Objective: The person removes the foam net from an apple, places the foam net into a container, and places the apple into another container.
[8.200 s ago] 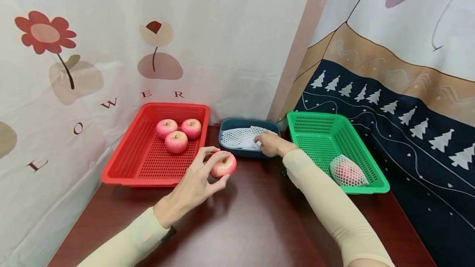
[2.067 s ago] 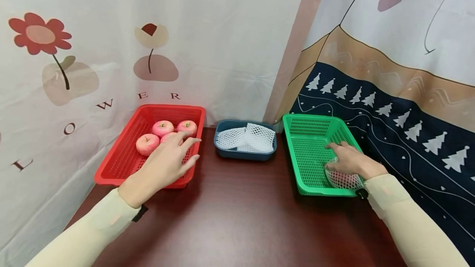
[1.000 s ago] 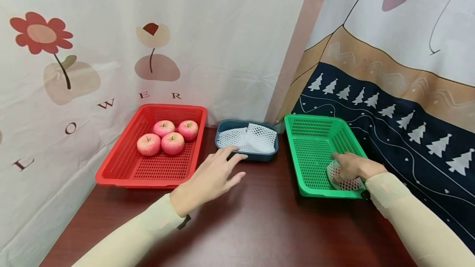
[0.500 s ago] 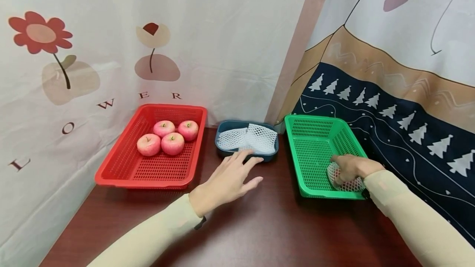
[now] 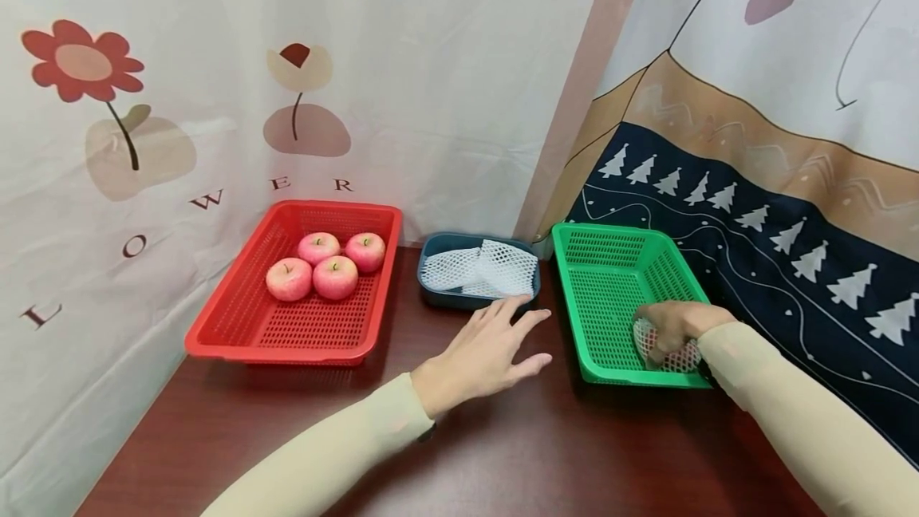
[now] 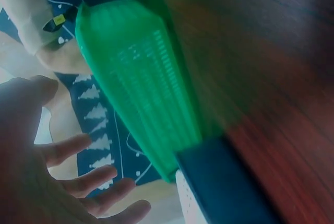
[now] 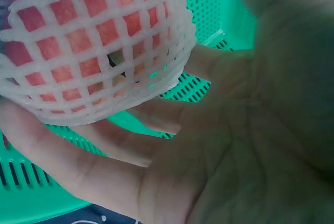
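Observation:
In the head view my right hand (image 5: 671,324) reaches into the green basket (image 5: 601,294) and holds an apple in a white foam net (image 5: 682,360). The right wrist view shows the netted apple (image 7: 94,41) close up, fingers bent around its side. My left hand (image 5: 479,359) is held over the table, fingers spread and holding nothing. It is just in front of the blue tray (image 5: 451,301), where white foam nets (image 5: 477,270) lie. In the left wrist view the left hand's fingers point toward the green basket.
A red basket (image 5: 309,333) with several bare apples (image 5: 335,278) stands at the left of the dark wooden table (image 5: 560,445). White and navy printed curtains (image 5: 445,102) hang right behind the baskets and tray.
Earlier my left hand held a bare apple and my right hand touched the nets. The apple is now in the red basket; my left hand has moved right, my right hand into the green basket.

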`<action>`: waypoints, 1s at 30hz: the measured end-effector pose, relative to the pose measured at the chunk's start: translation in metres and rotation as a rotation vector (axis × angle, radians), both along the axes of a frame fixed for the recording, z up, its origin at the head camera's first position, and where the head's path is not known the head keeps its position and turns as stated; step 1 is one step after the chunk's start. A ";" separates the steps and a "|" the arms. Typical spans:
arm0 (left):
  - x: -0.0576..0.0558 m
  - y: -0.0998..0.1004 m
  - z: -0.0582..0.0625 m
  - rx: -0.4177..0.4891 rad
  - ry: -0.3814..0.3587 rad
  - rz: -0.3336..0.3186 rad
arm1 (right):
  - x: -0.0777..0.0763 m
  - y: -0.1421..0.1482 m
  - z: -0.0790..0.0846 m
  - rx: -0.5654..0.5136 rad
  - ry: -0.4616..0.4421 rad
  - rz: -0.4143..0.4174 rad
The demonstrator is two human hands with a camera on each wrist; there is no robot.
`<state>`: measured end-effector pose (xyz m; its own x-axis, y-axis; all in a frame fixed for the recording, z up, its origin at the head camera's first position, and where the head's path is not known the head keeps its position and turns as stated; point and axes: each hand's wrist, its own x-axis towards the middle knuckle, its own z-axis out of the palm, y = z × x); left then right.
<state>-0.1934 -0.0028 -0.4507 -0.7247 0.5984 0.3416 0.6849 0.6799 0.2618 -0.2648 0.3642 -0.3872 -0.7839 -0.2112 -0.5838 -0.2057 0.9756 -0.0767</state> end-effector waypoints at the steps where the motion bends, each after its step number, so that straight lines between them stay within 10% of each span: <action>1: 0.000 0.003 -0.001 -0.005 -0.006 -0.002 | -0.001 -0.001 -0.001 0.005 -0.007 0.003; 30: 0.002 0.072 -0.023 -0.104 -0.116 0.014 | -0.009 -0.003 -0.005 0.061 -0.030 0.041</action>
